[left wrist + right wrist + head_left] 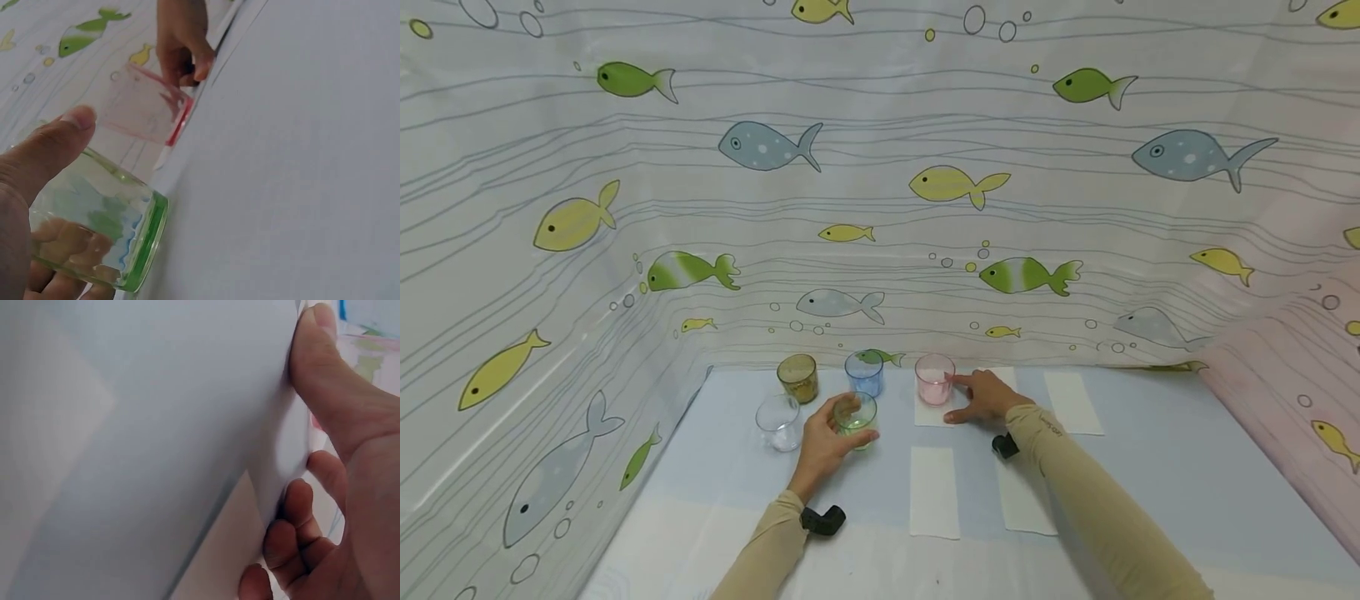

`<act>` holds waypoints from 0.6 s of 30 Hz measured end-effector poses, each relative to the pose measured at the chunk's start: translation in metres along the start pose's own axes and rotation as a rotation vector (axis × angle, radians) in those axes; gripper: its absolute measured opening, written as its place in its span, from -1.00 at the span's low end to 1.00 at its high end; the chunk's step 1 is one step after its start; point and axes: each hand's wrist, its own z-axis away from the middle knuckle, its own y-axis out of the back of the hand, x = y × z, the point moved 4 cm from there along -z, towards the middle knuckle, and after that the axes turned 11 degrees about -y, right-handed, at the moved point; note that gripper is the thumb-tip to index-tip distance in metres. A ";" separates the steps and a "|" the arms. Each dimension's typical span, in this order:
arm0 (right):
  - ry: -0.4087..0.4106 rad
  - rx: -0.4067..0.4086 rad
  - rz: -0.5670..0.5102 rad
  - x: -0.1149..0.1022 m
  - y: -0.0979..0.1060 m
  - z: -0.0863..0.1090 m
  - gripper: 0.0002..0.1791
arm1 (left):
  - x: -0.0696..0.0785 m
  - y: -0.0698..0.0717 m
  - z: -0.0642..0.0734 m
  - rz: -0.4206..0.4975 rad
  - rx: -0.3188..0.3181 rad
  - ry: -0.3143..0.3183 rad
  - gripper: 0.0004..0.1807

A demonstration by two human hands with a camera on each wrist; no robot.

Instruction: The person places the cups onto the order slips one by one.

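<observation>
My left hand (823, 437) grips a clear green glass (859, 442), its fingers curled round the far side and the thumb at the near side. In the left wrist view the green glass (147, 250) stands with its thick base down at the table. A pink glass (935, 387) stands on a white strip further back. Beside it is my right hand (988, 396), fingertip right at the glass's right wall and thumb low by the strip. The right wrist view has the right hand (350, 456) with thumb extended and fingers loosely bent, no glass between them.
Left of the pink glass stand a blue glass (865, 379), a brown glass (799, 383) and a colourless glass (778, 429). More white strips lie on the pale blue table cover, including a front strip (934, 496) and a right strip (1073, 404). A fish-patterned curtain (910, 258) encloses the table.
</observation>
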 end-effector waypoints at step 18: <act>0.127 0.101 0.131 -0.001 -0.001 0.009 0.00 | -0.008 0.002 0.002 0.018 -0.016 -0.004 -0.17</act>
